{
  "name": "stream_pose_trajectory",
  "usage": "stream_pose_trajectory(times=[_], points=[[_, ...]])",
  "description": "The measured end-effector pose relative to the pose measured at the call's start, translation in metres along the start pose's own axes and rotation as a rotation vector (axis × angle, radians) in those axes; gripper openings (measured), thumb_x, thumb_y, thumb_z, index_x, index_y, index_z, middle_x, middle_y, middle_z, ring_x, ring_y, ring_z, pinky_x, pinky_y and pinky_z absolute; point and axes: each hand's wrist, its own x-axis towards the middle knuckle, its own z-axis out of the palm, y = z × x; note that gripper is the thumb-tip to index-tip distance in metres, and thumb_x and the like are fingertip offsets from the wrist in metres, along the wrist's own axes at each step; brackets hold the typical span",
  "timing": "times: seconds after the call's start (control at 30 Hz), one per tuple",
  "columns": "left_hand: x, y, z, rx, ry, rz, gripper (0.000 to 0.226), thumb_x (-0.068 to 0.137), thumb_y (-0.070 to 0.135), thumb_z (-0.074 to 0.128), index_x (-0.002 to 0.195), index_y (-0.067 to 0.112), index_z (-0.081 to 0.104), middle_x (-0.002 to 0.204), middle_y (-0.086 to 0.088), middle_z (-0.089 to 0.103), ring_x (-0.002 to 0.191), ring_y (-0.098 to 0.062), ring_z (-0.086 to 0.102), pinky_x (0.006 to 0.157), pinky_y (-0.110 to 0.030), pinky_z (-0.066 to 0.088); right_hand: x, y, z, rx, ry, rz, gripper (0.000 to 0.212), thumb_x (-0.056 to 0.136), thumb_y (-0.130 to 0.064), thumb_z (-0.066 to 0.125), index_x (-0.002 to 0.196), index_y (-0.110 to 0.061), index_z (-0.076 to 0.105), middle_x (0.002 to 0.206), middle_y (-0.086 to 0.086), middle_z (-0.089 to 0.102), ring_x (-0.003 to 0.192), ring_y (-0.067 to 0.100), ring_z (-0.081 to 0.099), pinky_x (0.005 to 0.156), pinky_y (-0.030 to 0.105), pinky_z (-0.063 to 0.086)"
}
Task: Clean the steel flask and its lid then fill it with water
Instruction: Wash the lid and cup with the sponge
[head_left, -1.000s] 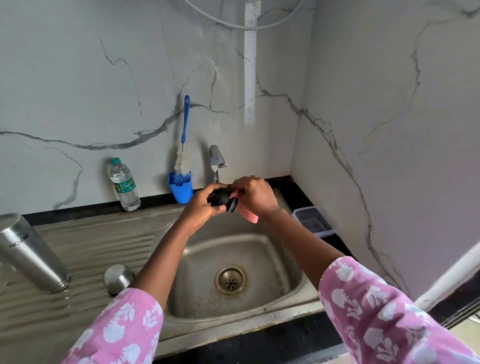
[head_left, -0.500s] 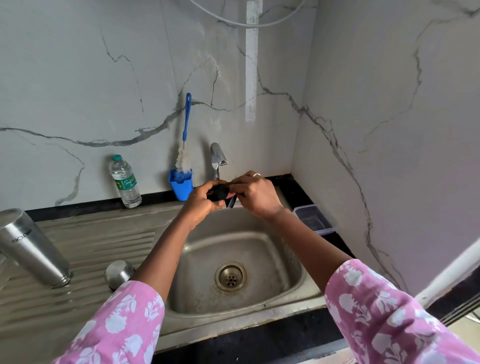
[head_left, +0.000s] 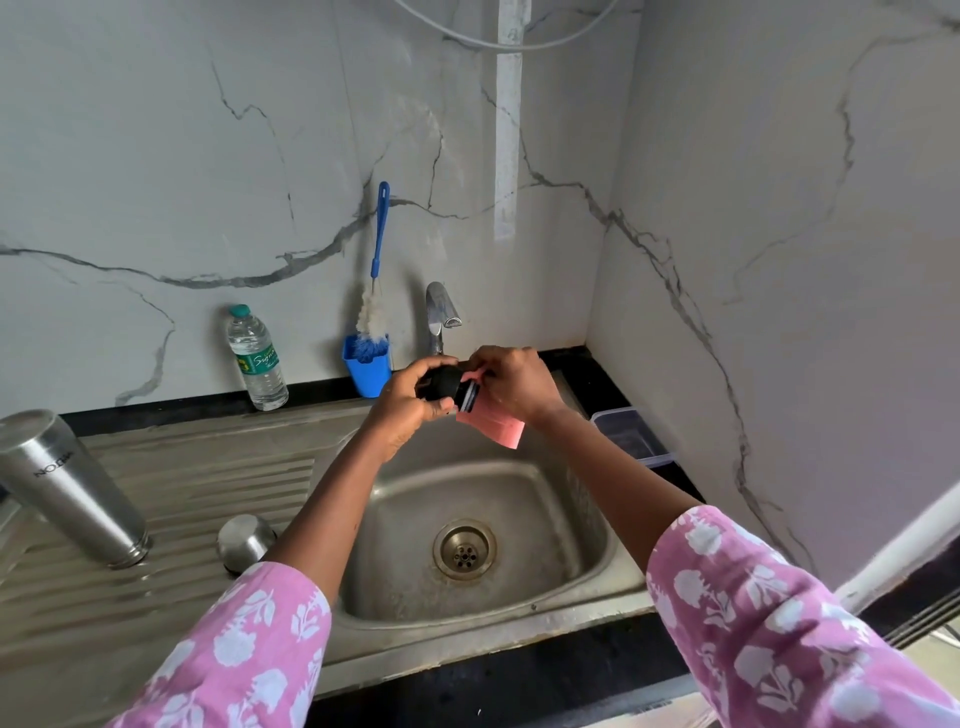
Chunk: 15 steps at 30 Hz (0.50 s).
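My left hand (head_left: 405, 410) grips the black flask lid (head_left: 445, 387) over the back of the sink, under the tap (head_left: 441, 312). My right hand (head_left: 511, 382) holds a pink sponge cloth (head_left: 496, 426) against the lid's open end. No water runs from the tap. The steel flask (head_left: 72, 488) stands upside down on the ribbed drainboard at the far left. A small steel cup (head_left: 244, 540) lies mouth-down on the drainboard beside my left forearm.
The steel sink (head_left: 582, 525) has a drain (head_left: 464, 549) in its middle. A blue holder with a bottle brush (head_left: 368, 364) and a plastic water bottle (head_left: 257, 358) stand at the back wall. A clear plastic box (head_left: 631, 434) sits right of the sink, near the side wall.
The pink cloth, hidden half a second ago, hangs out below my right hand again. Both hands stay at the lid under the tap, shifting slightly.
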Motion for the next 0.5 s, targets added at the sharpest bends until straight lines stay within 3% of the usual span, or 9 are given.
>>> stream_pose_trajectory(times=[0.07,0.13,0.23,0.33,0.43,0.5], points=[[0.002,0.001,0.0,0.042,0.017,-0.023,0.053,0.077,-0.017,0.061,0.114,0.021,0.058,0.11,-0.006,0.061,0.106,-0.021,0.056,0.098,-0.034,0.046,-0.006,-0.003,0.0,-0.133,0.126,-0.149,0.03,0.079,-0.019,0.045,0.087,-0.016,0.073,0.08,0.009,0.07,0.078,0.032,0.063,0.057,0.033,0.047],[0.005,0.002,0.002,0.114,0.016,-0.038,0.05,0.079,-0.012,0.061,0.118,0.019,0.058,0.108,-0.005,0.062,0.106,-0.021,0.056,0.097,-0.033,0.046,-0.011,-0.006,-0.001,-0.263,0.245,-0.412,0.034,0.074,-0.022,0.04,0.072,-0.019,0.074,0.069,-0.002,0.069,0.068,0.027,0.063,0.046,0.023,0.036],[0.005,0.0,0.002,0.085,0.034,-0.048,0.046,0.081,-0.01,0.062,0.115,0.02,0.057,0.108,-0.007,0.062,0.105,-0.021,0.057,0.093,-0.031,0.048,-0.01,-0.006,-0.001,-0.358,0.288,-0.57,0.031,0.072,-0.017,0.042,0.066,-0.022,0.072,0.069,-0.008,0.069,0.066,0.023,0.062,0.046,0.016,0.027],[0.004,-0.002,0.002,0.075,0.024,-0.023,0.049,0.08,-0.011,0.063,0.113,0.024,0.056,0.109,-0.004,0.063,0.107,-0.02,0.057,0.097,-0.034,0.047,-0.005,-0.003,0.0,-0.244,0.254,-0.373,0.025,0.073,-0.009,0.049,0.075,-0.016,0.073,0.077,0.001,0.071,0.072,0.03,0.062,0.05,0.025,0.041],[0.006,-0.001,0.002,0.033,-0.016,0.008,0.052,0.078,-0.015,0.062,0.115,0.021,0.057,0.105,0.0,0.062,0.101,-0.015,0.057,0.096,-0.033,0.047,0.006,-0.003,-0.001,-0.096,0.069,-0.044,0.026,0.079,-0.003,0.054,0.092,-0.013,0.074,0.095,0.01,0.07,0.089,0.034,0.061,0.07,0.036,0.049],[0.007,-0.002,0.003,-0.001,-0.014,0.019,0.054,0.077,-0.018,0.06,0.114,0.021,0.057,0.104,0.002,0.062,0.098,-0.011,0.058,0.093,-0.031,0.048,0.01,0.0,-0.001,-0.012,0.014,0.035,0.025,0.079,-0.003,0.056,0.093,-0.013,0.075,0.097,0.011,0.07,0.09,0.033,0.062,0.075,0.038,0.05]])
